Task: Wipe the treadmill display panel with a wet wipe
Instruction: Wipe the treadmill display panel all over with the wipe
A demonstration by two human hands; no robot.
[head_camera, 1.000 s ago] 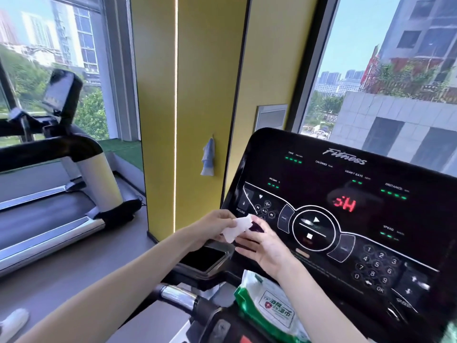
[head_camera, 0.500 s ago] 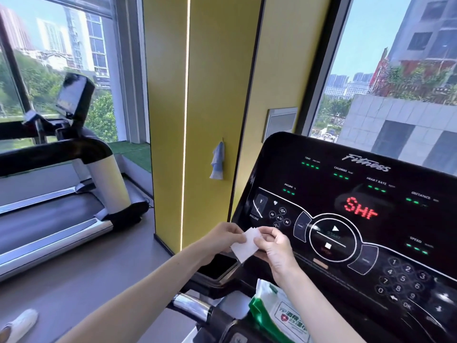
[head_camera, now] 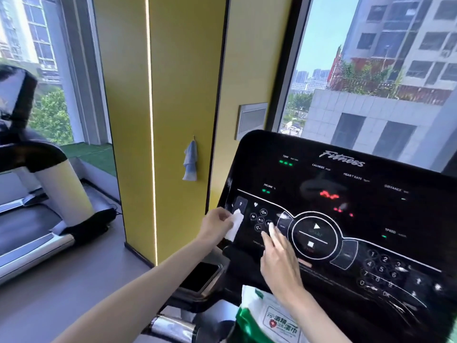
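The black treadmill display panel fills the right half of the view, with green lights, red digits and white button outlines. My left hand pinches a small white wet wipe and holds it against the panel's lower left corner, over the incline button. My right hand hovers just right of it with fingers spread, empty, fingertips near the media buttons. A green and white wet wipe pack lies on the console below my right wrist.
A dark phone rests in the console's left tray. A chrome handlebar runs below. A yellow pillar with a hanging blue cloth stands behind. Another treadmill is at the left.
My left hand has carried the wipe up onto the panel's lower left corner. My right hand has let go of the wipe and opened. The view has shifted closer to the panel.
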